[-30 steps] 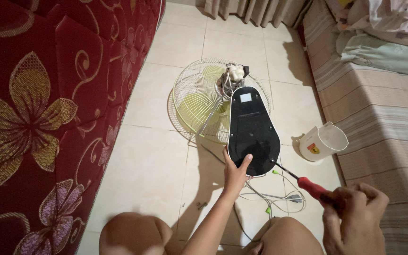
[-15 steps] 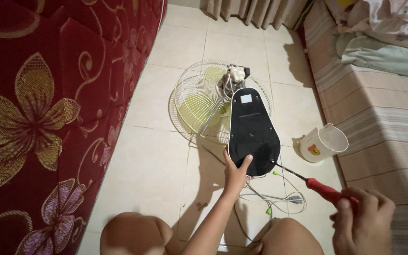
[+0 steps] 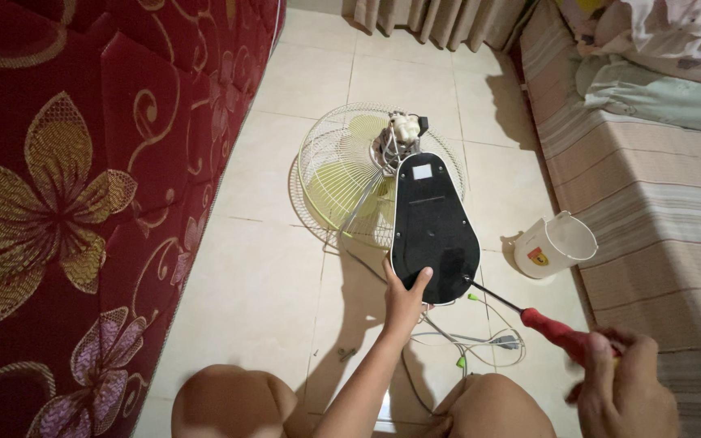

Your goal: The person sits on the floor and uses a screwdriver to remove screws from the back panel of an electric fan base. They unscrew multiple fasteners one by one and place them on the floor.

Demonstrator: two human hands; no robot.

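Left hand clamped on the black fan base, steadying it.
Right hand is clenched around the red-handled screwdriver, its tip apparently set at the base's lower edge.

White label atop black base

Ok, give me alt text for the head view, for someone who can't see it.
The left hand steadies a fan's black base while the right hand puts a red-handled screwdriver to its lower edge. The wire fan cage lies on the tiled floor.
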